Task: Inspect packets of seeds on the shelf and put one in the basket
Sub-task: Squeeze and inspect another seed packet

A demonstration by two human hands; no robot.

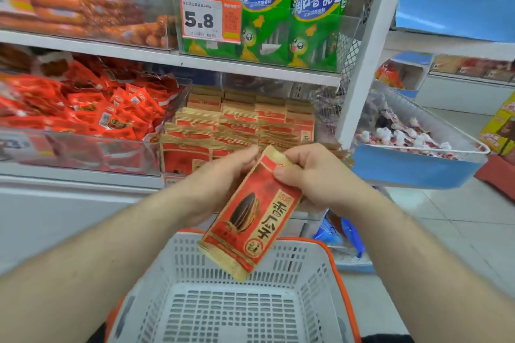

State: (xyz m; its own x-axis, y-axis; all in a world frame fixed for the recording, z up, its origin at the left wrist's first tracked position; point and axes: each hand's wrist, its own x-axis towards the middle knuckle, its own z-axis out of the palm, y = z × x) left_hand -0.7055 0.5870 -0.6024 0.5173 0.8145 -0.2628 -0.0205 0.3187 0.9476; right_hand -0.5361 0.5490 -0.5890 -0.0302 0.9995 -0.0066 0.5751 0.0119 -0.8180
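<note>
A white basket (231,312) with an orange rim sits nearest, its mesh floor bare; above its far edge hangs one red-and-gold seed packet (250,217), tilted, its lower end dipping over the basket's far rim, a dark sunflower seed printed on its face. The right hand (309,172) pinches the packet's upper end, thumb pressed on the front, fingers curled behind; the left hand (220,178) holds the packet's left edge from behind, fingers curled round its upper part, so both hands grasp the same packet. Just beyond the hands, on the shelf (83,175), stand rows of matching packets (237,122) at the shelf's right end; left of them lies a clear bin of small red sachets (92,111). On the shelf above, green bags (264,8) stand at the right end behind a price tag (210,18) reading 5.8; blurred sausages (69,3) lie to the left.
</note>
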